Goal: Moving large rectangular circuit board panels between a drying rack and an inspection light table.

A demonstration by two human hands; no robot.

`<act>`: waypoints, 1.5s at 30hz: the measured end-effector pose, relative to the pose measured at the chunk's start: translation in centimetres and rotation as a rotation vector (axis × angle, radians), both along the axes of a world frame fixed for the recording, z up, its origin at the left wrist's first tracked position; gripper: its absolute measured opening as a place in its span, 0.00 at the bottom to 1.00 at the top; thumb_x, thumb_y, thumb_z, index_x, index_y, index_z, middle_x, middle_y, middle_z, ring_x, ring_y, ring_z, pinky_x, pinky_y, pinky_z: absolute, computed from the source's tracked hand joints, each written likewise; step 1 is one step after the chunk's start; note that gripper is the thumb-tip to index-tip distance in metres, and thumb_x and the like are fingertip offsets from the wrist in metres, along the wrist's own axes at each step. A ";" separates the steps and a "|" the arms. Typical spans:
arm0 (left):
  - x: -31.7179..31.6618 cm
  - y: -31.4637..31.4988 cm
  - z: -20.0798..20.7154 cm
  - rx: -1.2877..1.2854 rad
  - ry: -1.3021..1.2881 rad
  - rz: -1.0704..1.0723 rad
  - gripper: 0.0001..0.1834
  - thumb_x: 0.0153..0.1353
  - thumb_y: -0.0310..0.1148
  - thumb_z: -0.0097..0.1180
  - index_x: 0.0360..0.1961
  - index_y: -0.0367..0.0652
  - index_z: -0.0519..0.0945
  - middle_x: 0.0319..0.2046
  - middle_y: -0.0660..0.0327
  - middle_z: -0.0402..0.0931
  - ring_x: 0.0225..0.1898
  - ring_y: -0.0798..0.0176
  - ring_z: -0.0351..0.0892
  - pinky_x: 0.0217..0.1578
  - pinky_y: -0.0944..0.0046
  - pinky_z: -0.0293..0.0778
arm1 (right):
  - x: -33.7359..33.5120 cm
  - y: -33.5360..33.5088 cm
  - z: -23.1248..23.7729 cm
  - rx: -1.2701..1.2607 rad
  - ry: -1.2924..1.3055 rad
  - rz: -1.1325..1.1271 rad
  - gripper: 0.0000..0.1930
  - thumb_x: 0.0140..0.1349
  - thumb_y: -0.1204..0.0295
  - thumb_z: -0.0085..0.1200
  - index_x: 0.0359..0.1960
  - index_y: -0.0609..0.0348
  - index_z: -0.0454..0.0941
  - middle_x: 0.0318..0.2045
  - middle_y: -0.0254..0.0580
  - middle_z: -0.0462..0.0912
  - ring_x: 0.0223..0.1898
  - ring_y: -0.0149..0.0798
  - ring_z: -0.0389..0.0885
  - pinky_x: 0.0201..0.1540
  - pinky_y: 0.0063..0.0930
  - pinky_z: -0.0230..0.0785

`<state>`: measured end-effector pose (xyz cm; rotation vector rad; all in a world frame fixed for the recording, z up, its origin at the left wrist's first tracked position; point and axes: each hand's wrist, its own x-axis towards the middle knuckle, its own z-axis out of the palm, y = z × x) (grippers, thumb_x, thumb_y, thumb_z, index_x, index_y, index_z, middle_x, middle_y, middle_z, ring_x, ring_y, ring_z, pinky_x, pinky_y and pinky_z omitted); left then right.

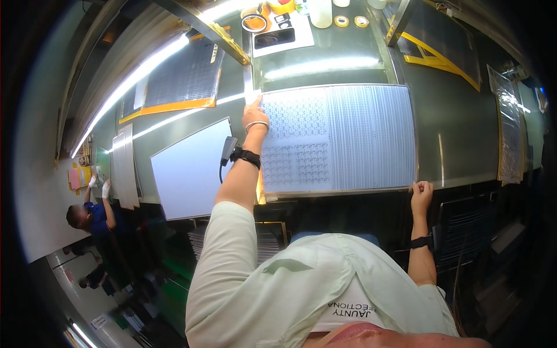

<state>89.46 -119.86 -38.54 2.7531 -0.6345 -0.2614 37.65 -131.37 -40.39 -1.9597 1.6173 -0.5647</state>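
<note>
In front of me on the glass-topped table lies a flat rectangular panel, pale blue, with rows of small dark marks on its left half and fine vertical lines on its right half. At its far left corner, my left hand reaches out with the index finger extended and touching the edge. My right hand has its fingertips pinched together on the near right corner. A plain pale sheet lies to the left, partly behind my left forearm.
Dark framed sheets with orange edging lean at the left and right. Tape rolls, a black device and a white bottle stand at the back. Metal posts rise from the table. Another person works at far left.
</note>
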 end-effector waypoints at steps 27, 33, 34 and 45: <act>-3.0 0.3 -3.7 0.159 -0.405 -0.266 0.29 0.60 0.46 0.40 0.61 0.46 0.58 0.64 0.64 0.51 0.67 0.54 0.40 0.59 0.34 0.35 | 16.7 -18.7 0.3 -0.541 0.703 0.500 0.24 0.58 0.74 0.40 0.58 0.56 0.59 0.60 0.37 0.60 0.59 0.46 0.58 0.58 0.53 0.51; -3.6 -0.3 -3.7 0.079 -0.421 -0.239 0.29 0.60 0.45 0.40 0.61 0.46 0.57 0.64 0.64 0.50 0.67 0.54 0.40 0.58 0.33 0.34 | 17.1 -20.2 0.6 -0.474 0.712 0.525 0.25 0.59 0.74 0.39 0.60 0.55 0.56 0.59 0.37 0.59 0.59 0.45 0.58 0.58 0.54 0.51; -3.6 -0.4 -3.5 0.076 -0.419 -0.243 0.29 0.60 0.45 0.40 0.61 0.46 0.57 0.64 0.64 0.50 0.67 0.54 0.40 0.58 0.33 0.34 | 16.9 -20.3 0.1 -0.492 0.623 0.509 0.24 0.59 0.74 0.39 0.59 0.55 0.57 0.59 0.38 0.60 0.59 0.46 0.59 0.58 0.54 0.52; -4.1 -0.7 -3.4 0.165 -0.401 -0.207 0.30 0.61 0.46 0.38 0.63 0.48 0.55 0.65 0.66 0.47 0.67 0.57 0.40 0.59 0.35 0.37 | 13.9 -19.3 1.8 -0.578 0.562 0.578 0.20 0.58 0.74 0.37 0.54 0.62 0.64 0.58 0.43 0.63 0.60 0.49 0.58 0.59 0.53 0.52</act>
